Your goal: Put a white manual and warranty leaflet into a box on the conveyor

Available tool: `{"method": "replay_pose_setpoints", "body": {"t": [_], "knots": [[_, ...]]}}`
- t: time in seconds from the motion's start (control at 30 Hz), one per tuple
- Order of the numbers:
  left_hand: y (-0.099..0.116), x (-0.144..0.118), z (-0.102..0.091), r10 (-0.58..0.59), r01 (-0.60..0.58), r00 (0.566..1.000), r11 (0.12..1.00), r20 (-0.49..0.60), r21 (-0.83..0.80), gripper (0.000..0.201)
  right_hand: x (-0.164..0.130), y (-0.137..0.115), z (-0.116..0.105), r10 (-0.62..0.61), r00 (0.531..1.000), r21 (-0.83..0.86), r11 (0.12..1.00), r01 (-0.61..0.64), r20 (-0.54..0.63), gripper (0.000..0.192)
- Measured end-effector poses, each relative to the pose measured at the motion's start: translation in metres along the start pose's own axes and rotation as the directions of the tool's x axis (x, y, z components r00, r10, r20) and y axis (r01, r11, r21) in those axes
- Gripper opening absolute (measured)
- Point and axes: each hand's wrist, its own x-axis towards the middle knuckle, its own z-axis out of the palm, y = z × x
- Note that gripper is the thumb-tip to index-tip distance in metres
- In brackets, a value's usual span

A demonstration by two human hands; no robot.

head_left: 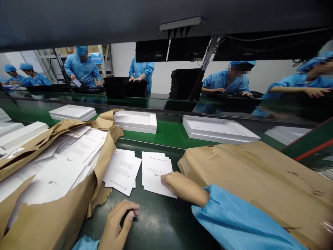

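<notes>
Left hand (117, 221) is curled around nothing, manuals (155, 174) are touched by the right hand (174, 183), grip unclear, warranty booklets (122, 171) are piled, and white boxes (220, 131) are left uncovered.

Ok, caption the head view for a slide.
Right hand on the manuals, left hand empty near the warranty leaflets, open white boxes beyond.

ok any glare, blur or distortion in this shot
Head view: soft glare on the dark bench, right of the left hand; head view: the far-right co-worker looks stretched sideways, with smearing at that edge; head view: the pale title on the manual booklets, touched by the right hand, is readable where uncovered.
</notes>
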Motion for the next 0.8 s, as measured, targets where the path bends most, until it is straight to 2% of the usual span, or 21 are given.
{"method": "replay_pose_setpoints", "body": {"t": [0.13, 0.2, 0.23, 0.27, 0.4, 0.47, 0.53, 0.6, 0.67, 0.73, 0.77, 0.8], "knots": [[0.007, -0.001, -0.002, -0.056, 0.050, 0.995, 0.996, 0.079, 0.068, 0.016, -0.006, -0.002, 0.001, -0.013, 1.000, -0.072, 0.997, 0.012, -0.014, 0.029], [0.011, 0.002, -0.001, -0.065, 0.056, 0.991, 0.995, 0.113, 0.086, 0.016, -0.008, -0.010, 0.010, -0.030, 0.999, -0.117, 0.993, 0.026, -0.028, 0.059], [0.012, 0.004, 0.000, -0.062, 0.050, 0.990, 0.994, 0.128, 0.094, 0.016, -0.009, -0.014, 0.016, -0.036, 0.999, -0.147, 0.989, 0.030, -0.035, 0.067], [0.013, 0.007, 0.000, -0.060, 0.045, 0.988, 0.994, 0.143, 0.103, 0.016, -0.009, -0.019, 0.022, -0.042, 0.998, -0.180, 0.983, 0.033, -0.047, 0.065], [0.015, 0.017, 0.001, -0.058, 0.033, 0.982, 0.990, 0.180, 0.138, 0.018, -0.008, -0.029, 0.039, -0.116, 0.976, -0.287, 0.956, 0.060, -0.182, 0.028], [0.014, 0.022, 0.002, -0.122, 0.105, 0.977, 0.989, 0.174, 0.103, 0.021, -0.009, -0.025, 0.037, -0.160, 0.945, -0.312, 0.948, 0.066, -0.286, 0.025], [0.014, 0.028, 0.002, -0.236, 0.246, 0.955, 0.969, 0.178, -0.033, 0.028, -0.013, -0.018, 0.028, -0.181, 0.891, -0.328, 0.944, 0.039, -0.417, 0.031], [0.014, 0.035, 0.004, -0.359, 0.420, 0.902, 0.859, 0.240, -0.294, 0.042, -0.020, -0.015, 0.018, -0.204, 0.814, -0.340, 0.940, 0.008, -0.544, 0.037], [0.016, 0.042, 0.005, -0.419, 0.543, 0.840, 0.634, 0.345, -0.551, 0.053, -0.029, -0.020, 0.013, -0.307, 0.729, -0.376, 0.924, 0.073, -0.612, 0.035], [0.017, 0.046, 0.006, -0.434, 0.556, 0.818, 0.431, 0.377, -0.711, 0.050, -0.037, -0.031, 0.013, -0.448, 0.651, -0.426, 0.881, 0.206, -0.613, 0.035], [0.016, 0.048, 0.006, -0.437, 0.536, 0.823, 0.390, 0.362, -0.748, 0.046, -0.039, -0.037, 0.014, -0.501, 0.619, -0.433, 0.859, 0.272, -0.605, 0.034], [0.016, 0.048, 0.006, -0.438, 0.511, 0.835, 0.392, 0.334, -0.765, 0.042, -0.040, -0.041, 0.016, -0.531, 0.614, -0.414, 0.845, 0.337, -0.583, 0.030]]}}
